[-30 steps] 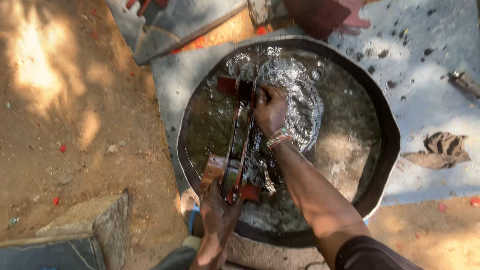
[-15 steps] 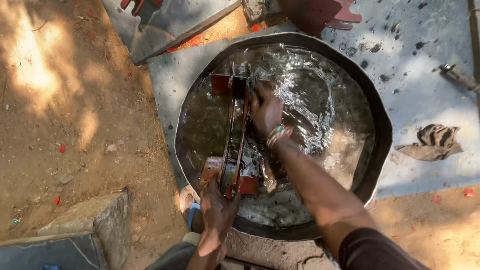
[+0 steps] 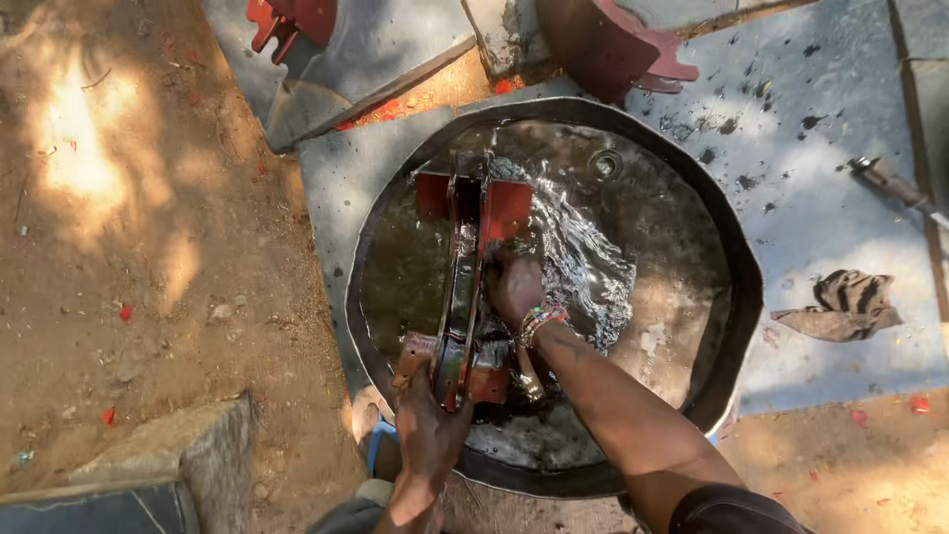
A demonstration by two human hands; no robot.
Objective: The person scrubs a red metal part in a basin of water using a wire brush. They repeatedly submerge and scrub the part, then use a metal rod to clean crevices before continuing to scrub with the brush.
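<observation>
Red metal part (image 3: 465,287) stands on edge in the basin (image 3: 732,237), left of centre. Its long axis runs near-to-far, far end with red plates up by the far rim, near end at the near rim. Left hand (image 3: 427,435) sits at the near end, closed around the part's foot from below. Right hand (image 3: 514,287) is further in, at mid-length on the part's right side, fingers curled; probably pressing on it, but the splashing water (image 3: 583,267) hides the contact. Basin holds shallow murky water and rests on a grey slab (image 3: 840,227). Rag (image 3: 840,307) and tool (image 3: 890,183) lie well right. Bare dirt (image 3: 129,247) left, more red parts (image 3: 613,44) at the far side.
</observation>
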